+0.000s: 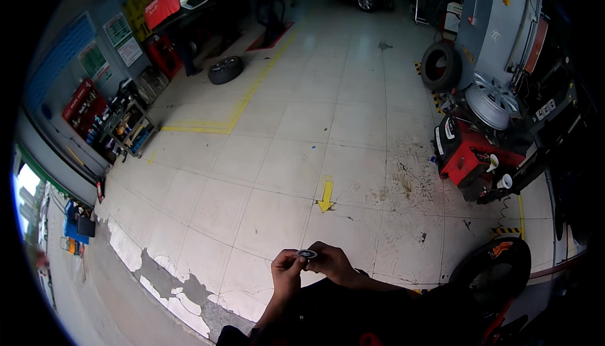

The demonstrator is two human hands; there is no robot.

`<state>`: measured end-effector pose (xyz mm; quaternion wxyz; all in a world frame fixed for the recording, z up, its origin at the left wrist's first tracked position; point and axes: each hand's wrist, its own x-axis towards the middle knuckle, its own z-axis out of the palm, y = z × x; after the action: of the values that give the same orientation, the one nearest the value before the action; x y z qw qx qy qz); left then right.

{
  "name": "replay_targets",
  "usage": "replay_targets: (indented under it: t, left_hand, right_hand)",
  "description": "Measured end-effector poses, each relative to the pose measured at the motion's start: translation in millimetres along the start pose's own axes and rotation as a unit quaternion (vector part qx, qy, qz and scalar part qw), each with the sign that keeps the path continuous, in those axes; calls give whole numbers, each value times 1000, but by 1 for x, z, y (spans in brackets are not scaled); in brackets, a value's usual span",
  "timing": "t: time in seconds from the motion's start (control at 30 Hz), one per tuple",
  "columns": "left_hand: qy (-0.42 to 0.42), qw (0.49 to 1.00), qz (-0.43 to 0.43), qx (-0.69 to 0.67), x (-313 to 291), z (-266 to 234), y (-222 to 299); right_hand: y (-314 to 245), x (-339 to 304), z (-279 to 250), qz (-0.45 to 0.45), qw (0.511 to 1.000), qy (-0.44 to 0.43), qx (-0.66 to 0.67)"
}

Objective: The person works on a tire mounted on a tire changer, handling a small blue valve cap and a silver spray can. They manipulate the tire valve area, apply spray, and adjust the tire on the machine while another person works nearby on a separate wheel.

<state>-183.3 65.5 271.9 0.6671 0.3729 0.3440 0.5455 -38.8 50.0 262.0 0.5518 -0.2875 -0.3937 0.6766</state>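
A small round disc (pixel 307 254), grey with a pale rim, is held up in front of me; it looks like a wheel centre cap, but it is too small to be certain. The fingers of my left hand (pixel 287 269) pinch its left side. On the opposite side my right hand (pixel 332 264) grips it too, with thumb and fingers closed at its edge. Both hands are close together in front of my dark clothing, over the tiled floor (pixel 265 220). Parts of the fingertips hide behind the disc.
To the right stands a red tyre machine (pixel 469 154) bearing a silver wheel rim (pixel 488 108). Tyres lean nearby (pixel 441 67) and at lower right (pixel 520 264). A wheel (pixel 225 70) lies at the back left, near a tool cart (pixel 133 128). A yellow arrow (pixel 326 195) marks the floor.
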Motion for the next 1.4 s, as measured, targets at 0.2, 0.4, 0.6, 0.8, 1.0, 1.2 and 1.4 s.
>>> replay_targets:
  t: [0.2,0.4,0.6,0.8,1.0,1.2,1.4]
  left_hand:
    - [-32,999,-3,-27,71,25,-11]
    - [-116,982,-145,-32,138,78,-50]
    - [-346,883,-281,146,230,161,-93]
    - [-574,760,-275,130,294,265,-163]
    - [-699,594,-342,202,304,374,-211]
    - [-742,521,-353,229,246,446,-284]
    - [-759,474,-396,206,109,528,-334]
  right_hand:
    - [-33,59,-33,-23,999,35,19]
    - [-67,65,-96,28,971,235,24]
    - [-89,53,-192,-73,915,396,4]
    - [-154,14,-268,-333,795,506,17]
    - [-176,-67,-303,-510,585,630,-12]
    - [-142,-194,-300,-498,410,763,30]
    - [-142,-352,-288,-485,225,845,10]
